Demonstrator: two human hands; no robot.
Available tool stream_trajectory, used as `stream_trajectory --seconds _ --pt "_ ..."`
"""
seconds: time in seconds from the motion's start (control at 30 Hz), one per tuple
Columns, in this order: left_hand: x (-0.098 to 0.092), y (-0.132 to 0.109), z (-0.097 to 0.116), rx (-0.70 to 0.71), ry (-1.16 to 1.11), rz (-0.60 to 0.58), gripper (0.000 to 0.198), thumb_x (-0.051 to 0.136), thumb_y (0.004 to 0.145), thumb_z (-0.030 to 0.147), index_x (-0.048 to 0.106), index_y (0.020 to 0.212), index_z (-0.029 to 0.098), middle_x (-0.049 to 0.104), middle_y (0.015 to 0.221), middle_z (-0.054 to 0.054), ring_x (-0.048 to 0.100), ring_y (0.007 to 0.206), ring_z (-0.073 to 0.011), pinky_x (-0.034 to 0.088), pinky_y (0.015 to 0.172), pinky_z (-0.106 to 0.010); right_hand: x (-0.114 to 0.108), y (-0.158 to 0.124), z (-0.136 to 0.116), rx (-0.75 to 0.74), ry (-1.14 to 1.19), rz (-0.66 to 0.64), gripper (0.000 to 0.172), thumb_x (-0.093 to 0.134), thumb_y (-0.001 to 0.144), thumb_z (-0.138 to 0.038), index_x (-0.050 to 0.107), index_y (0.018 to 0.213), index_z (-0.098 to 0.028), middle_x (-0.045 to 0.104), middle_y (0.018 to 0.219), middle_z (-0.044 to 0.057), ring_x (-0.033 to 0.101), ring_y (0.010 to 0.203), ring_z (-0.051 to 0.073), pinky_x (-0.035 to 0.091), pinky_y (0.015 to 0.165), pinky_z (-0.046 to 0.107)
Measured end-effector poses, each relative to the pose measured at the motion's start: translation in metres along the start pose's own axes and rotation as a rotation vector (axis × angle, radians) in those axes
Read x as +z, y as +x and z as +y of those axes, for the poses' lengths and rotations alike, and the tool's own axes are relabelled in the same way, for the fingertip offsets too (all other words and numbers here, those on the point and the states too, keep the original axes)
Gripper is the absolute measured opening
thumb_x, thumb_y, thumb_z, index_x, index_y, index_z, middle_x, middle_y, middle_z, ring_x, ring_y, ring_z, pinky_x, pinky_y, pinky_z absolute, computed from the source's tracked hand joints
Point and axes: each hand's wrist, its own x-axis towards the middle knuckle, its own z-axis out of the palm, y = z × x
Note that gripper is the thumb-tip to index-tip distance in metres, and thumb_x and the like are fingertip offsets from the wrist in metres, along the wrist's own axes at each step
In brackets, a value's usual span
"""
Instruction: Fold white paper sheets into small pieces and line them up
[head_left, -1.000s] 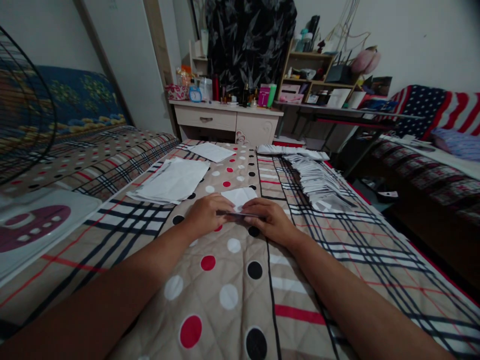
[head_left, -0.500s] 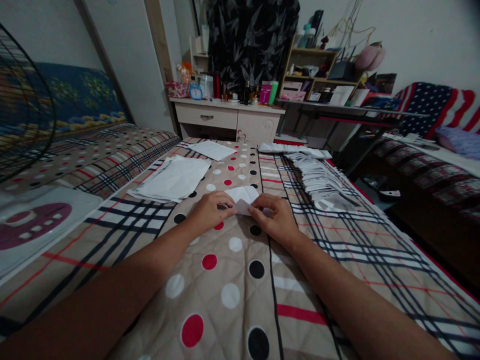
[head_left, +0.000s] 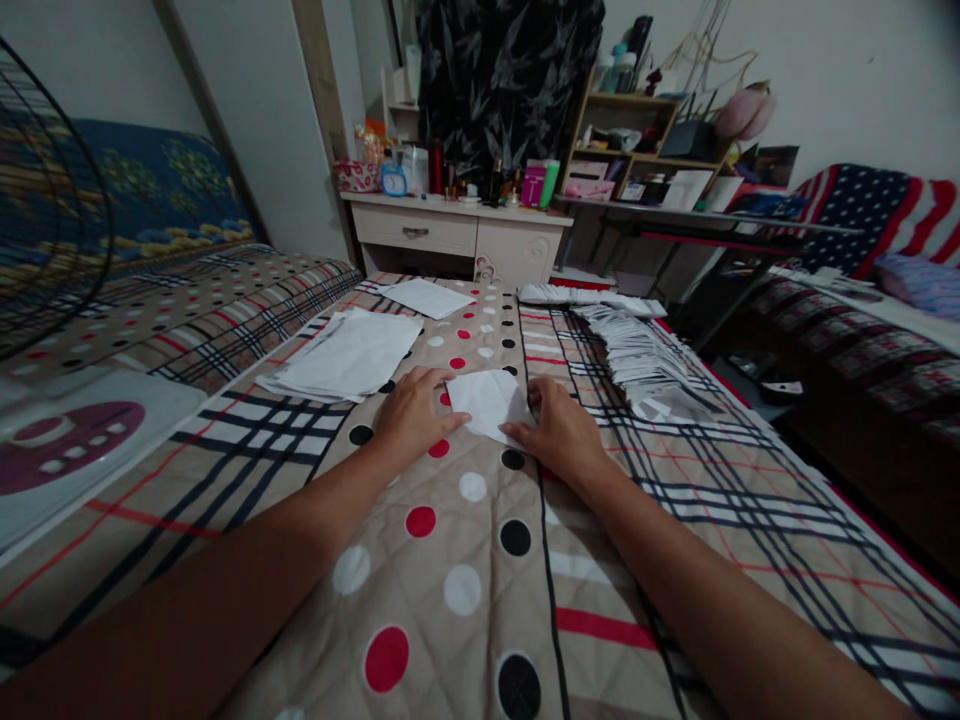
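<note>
The paper [head_left: 487,400] is small, white and faintly creased, with slanting sides that give it an uneven, many-sided outline. It lies nearly flat on the bed [head_left: 472,535], roughly midway between the left and right edges, short of the far edge.

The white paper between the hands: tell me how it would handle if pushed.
The white paper looks thin, so it is probably light and bendable. Its flat shape suggests sliding over the quilt rather than rolling.
</note>
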Motion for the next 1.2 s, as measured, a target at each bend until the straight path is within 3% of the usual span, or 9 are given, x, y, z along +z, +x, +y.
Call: stream_trajectory --seconds 0.17,0.33,0.43,0.57,0.77,0.9,1.03,1.1,1.2 --pt "0.004 0.001 -0.005 -0.041 -0.035 -0.006 0.079 0.084 0.061 0.043 0.05 0.129 0.019 0.06 0.12 -0.012 0.059 0.107 -0.0274 0.046 0.097 -0.044 0.005 0.005 0.007 0.103 0.23 -0.063 0.078 0.083 0.061 -0.037 0.052 0.13 -0.018 0.071 0.102 0.013 0.067 0.091 0.03 0.048 0.072 0.037" --pt "0.006 0.002 -0.008 -0.155 -0.267 0.038 0.095 0.086 0.056 0.037 0.041 0.138 0.02 0.063 0.117 -0.012 0.063 0.101 -0.025 0.05 0.089 -0.042 0.013 0.009 0.009 0.128 0.829 -0.09 0.037 0.079 0.06 -0.027 0.068 0.093 -0.015 0.074 0.089 0.009 0.068 0.076 0.023 0.051 0.062 0.031" --pt "0.004 0.004 -0.004 -0.208 -0.512 0.004 0.084 0.082 0.061 0.037 0.046 0.133 0.014 0.069 0.104 -0.011 0.066 0.087 -0.0206 0.052 0.08 -0.036 0.014 0.006 0.0 0.153 1.117 -0.087 0.031 0.079 0.059 -0.029 0.067 0.084 -0.013 0.075 0.088 0.009 0.068 0.073 0.022 0.052 0.061 0.029" --pt "0.004 0.002 0.008 -0.246 -0.768 -0.124 0.05 0.073 0.071 0.045 0.065 0.107 0.012 0.073 0.094 -0.011 0.068 0.083 -0.02 0.053 0.077 -0.033 0.014 -0.003 -0.017 0.188 1.201 -0.019 0.038 0.078 0.061 -0.03 0.067 0.094 -0.014 0.075 0.09 0.009 0.067 0.067 0.019 0.053 0.056 0.028" --pt "0.008 0.0 0.01 -0.346 -0.926 -0.074 0.045 0.072 0.07 0.048 0.069 0.097 0.012 0.074 0.081 -0.006 0.068 0.078 -0.0208 0.053 0.069 -0.03 0.013 -0.011 -0.025 0.141 1.204 -0.232 0.036 0.079 0.063 -0.045 0.065 0.076 -0.015 0.066 0.06 0.003 0.058 0.047 0.015 0.047 0.045 0.025" --pt "0.003 0.007 -0.002 -0.301 -0.781 -0.01 0.033 0.062 0.077 0.037 0.073 0.098 0.013 0.075 0.092 -0.007 0.068 0.085 -0.0213 0.053 0.075 -0.032 0.007 -0.003 -0.013 0.143 1.405 -0.073 0.053 0.06 0.075 -0.069 0.064 0.092 -0.019 0.069 0.076 0.004 0.06 0.055 0.013 0.047 0.048 0.023" --pt "-0.007 0.012 -0.012 -0.138 -0.46 -0.002 0.024 0.057 0.081 0.026 0.075 0.092 0.017 0.076 0.092 -0.006 0.069 0.089 -0.0228 0.052 0.085 -0.035 0.003 0.007 0.006 0.177 1.45 -0.093 0.063 0.047 0.078 -0.076 0.064 0.097 -0.018 0.068 0.084 0.006 0.061 0.057 0.013 0.047 0.049 0.024" --pt "-0.011 0.012 -0.012 -0.021 -0.304 -0.042 0.024 0.054 0.084 0.024 0.076 0.093 0.019 0.076 0.094 -0.005 0.069 0.091 -0.0224 0.052 0.088 -0.035 0.003 0.01 0.011 0.134 1.333 -0.129 0.057 0.055 0.078 -0.07 0.065 0.096 -0.017 0.067 0.08 0.005 0.06 0.057 0.013 0.045 0.048 0.023" --pt "-0.015 0.01 -0.008 0.125 -0.137 -0.095 0.027 0.05 0.088 0.021 0.075 0.098 0.021 0.075 0.098 -0.005 0.068 0.092 -0.0212 0.051 0.089 -0.034 0.008 0.008 0.009 0.011 1.093 -0.168 0.037 0.073 0.069 -0.043 0.064 0.094 -0.017 0.063 0.071 0.0 0.056 0.056 0.012 0.044 0.048 0.022"
